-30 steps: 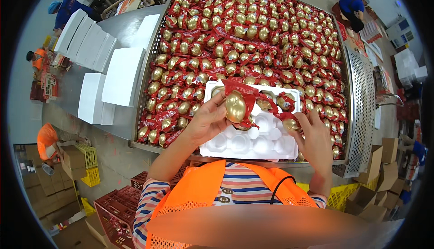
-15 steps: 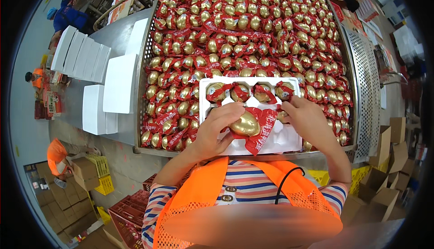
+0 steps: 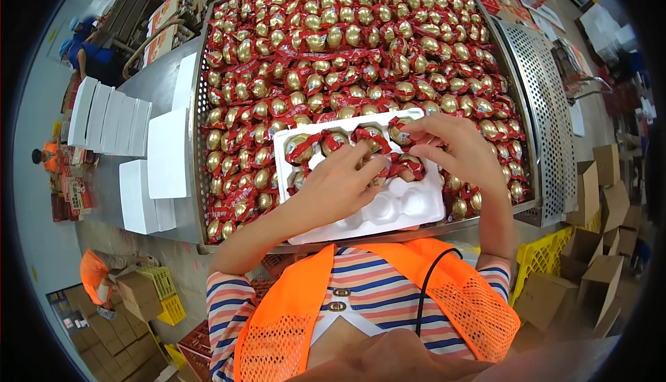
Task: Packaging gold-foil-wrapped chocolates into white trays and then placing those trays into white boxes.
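A white moulded tray lies tilted at the near edge of the big metal tray, over many gold eggs in red wrappers. Several wrapped eggs fill its far row, among them a gold egg at the middle left. More sit in the row behind; the near cups are bare. My left hand reaches across the tray, its fingers curled down on a wrapped egg that it mostly hides. At the far right corner, my right hand pinches the red wrapper of a gold egg in its cup.
The perforated metal tray spans the workbench. Stacked white foam trays stand to the left, on a steel table. Cardboard boxes and a yellow crate are at the lower right. Other people in orange and blue work at the left.
The wrapped egg my left hand held up is now down at the white tray. My right hand has moved to the far right corner. The white tray has turned and shifted left in view.
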A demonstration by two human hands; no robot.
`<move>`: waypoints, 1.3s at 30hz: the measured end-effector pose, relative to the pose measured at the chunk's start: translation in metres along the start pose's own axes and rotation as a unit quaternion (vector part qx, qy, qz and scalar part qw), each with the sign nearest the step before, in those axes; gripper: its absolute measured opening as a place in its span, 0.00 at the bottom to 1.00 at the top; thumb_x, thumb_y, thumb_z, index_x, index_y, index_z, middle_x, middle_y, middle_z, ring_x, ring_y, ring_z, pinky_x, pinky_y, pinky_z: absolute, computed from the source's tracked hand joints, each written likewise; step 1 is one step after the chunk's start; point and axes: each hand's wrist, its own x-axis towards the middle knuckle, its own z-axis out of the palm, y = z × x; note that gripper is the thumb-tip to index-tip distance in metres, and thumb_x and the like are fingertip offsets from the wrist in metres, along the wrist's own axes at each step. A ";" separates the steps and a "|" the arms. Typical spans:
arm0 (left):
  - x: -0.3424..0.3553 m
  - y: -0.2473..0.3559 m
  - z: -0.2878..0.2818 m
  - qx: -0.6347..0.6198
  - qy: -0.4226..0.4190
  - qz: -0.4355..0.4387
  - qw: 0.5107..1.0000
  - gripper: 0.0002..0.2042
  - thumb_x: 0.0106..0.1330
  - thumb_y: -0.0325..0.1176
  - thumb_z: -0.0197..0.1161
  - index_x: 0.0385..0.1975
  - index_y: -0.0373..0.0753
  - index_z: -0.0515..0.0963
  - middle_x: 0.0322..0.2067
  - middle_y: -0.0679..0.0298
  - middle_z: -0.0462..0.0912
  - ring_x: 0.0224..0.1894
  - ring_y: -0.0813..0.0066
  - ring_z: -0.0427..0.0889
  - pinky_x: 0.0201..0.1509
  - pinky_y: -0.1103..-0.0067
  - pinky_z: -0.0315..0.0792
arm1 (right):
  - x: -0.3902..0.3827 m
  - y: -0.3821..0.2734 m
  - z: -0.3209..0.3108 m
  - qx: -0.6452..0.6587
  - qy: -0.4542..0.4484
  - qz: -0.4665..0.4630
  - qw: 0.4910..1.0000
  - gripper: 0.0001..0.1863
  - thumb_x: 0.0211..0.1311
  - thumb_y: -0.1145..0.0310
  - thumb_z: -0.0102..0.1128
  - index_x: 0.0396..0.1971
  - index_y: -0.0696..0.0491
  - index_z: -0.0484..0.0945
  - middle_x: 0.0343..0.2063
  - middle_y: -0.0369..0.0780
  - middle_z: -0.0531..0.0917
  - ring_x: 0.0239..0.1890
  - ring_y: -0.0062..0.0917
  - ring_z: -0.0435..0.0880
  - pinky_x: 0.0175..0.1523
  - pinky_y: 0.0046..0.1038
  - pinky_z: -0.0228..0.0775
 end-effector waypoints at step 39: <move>0.010 -0.019 0.011 -0.027 -0.064 -0.005 0.998 0.23 0.58 0.34 0.72 0.53 0.41 0.73 0.41 0.55 0.76 0.43 0.56 0.81 0.43 0.67 0.77 | 0.183 0.191 0.024 -0.423 0.100 0.124 0.892 0.22 0.54 0.55 0.73 0.45 0.51 0.79 0.40 0.42 0.85 0.42 0.40 0.87 0.45 0.40 0.81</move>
